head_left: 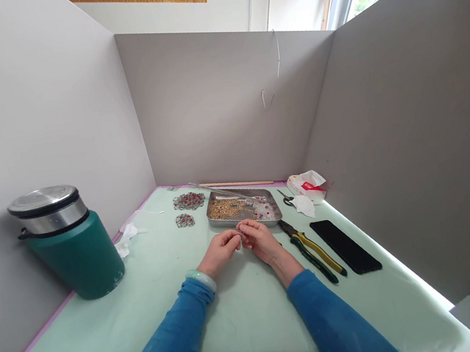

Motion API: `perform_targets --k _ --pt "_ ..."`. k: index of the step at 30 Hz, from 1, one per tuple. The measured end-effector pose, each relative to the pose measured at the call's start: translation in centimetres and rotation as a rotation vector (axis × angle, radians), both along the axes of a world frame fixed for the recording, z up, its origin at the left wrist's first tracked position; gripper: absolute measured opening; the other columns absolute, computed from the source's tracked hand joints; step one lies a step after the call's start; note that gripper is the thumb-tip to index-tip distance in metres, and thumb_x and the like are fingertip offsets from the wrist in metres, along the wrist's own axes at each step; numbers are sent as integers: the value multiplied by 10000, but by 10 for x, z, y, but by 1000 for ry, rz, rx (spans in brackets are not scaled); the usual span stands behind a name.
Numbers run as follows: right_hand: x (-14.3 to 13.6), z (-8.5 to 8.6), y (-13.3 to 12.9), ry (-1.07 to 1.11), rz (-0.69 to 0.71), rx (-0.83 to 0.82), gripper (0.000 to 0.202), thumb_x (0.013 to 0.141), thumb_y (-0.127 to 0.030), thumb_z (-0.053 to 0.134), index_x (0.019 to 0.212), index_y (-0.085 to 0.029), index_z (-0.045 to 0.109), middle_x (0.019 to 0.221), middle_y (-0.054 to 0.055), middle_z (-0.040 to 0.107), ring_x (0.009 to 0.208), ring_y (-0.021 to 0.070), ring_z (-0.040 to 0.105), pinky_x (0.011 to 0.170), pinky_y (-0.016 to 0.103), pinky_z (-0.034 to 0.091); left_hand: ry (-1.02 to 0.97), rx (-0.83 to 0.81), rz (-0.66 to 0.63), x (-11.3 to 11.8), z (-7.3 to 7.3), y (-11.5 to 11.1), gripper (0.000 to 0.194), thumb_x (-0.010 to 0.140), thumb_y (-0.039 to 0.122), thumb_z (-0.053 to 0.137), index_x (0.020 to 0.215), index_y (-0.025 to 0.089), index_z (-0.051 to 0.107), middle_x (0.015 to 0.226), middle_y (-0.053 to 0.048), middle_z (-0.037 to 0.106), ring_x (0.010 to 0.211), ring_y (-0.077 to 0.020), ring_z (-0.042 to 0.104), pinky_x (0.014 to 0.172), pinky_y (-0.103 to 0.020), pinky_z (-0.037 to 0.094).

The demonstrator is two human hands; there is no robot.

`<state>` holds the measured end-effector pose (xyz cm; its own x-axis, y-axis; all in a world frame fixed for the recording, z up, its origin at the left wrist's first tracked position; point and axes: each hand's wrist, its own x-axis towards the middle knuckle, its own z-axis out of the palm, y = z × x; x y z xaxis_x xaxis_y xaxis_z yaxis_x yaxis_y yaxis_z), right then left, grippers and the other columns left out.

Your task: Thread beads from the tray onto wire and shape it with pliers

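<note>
My left hand (219, 250) and my right hand (260, 239) meet at the fingertips just in front of a metal tray (245, 223). Both are closed in a pinch around something tiny between them, too small to make out. Gold beads (224, 208) fill the tray's left part, while clear, red and purple beads (265, 209) lie at its right. Thin metal rods (219, 190) rest across the tray's back edge. Left of the tray are a larger pile (189, 201) and a smaller pile (184, 220) of silvery pieces with red beads.
Green-handled pliers (314, 251) and a black phone (345, 246) lie at the right. Small scissors (286, 199), white tissue (304, 206) and a packet (308, 187) sit behind them. A green flask (77, 258) stands left. Grey partitions (225, 107) enclose the table.
</note>
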<state>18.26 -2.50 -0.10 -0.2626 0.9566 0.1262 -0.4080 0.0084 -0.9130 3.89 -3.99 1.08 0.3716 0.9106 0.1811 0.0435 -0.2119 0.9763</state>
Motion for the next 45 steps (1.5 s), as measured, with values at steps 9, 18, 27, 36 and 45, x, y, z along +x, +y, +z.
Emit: perform_targets --k 9,18,27,36,45 --pt "0 -2 1 9 6 -14 238 691 -352 706 801 -164 611 574 -33 475 490 74 398 438 200 244 -103 -94 -39 2 -1 -1 215 741 364 566 744 161 496 589 51 477 432 -49 296 425 -201 227" --pt "0 2 -2 39 12 -11 217 687 -339 712 736 -173 581 560 -41 413 509 81 362 446 204 238 -88 -54 12 -2 -2 1 262 739 400 595 716 164 483 569 58 451 463 -55 301 436 -193 219" --pt "-5 4 -4 78 -36 17 211 699 -341 690 741 -187 553 572 -40 419 518 85 364 453 210 248 -282 -128 39 -2 -4 0 278 710 396 641 751 160 499 576 55 475 444 -43 286 428 -195 178" --pt "-16 2 -7 -46 -220 162 203 719 -379 653 731 -201 557 513 -56 412 476 90 355 462 232 269 -535 -253 14 -2 -9 3 279 706 352 678 753 153 489 577 69 447 396 -9 212 386 -168 142" --pt "-24 -1 -11 -344 -407 528 85 782 -274 613 834 -237 669 794 20 562 679 140 484 638 276 379 -683 -328 17 -6 -12 9 288 706 328 697 726 148 472 562 67 454 385 -5 243 354 -149 164"
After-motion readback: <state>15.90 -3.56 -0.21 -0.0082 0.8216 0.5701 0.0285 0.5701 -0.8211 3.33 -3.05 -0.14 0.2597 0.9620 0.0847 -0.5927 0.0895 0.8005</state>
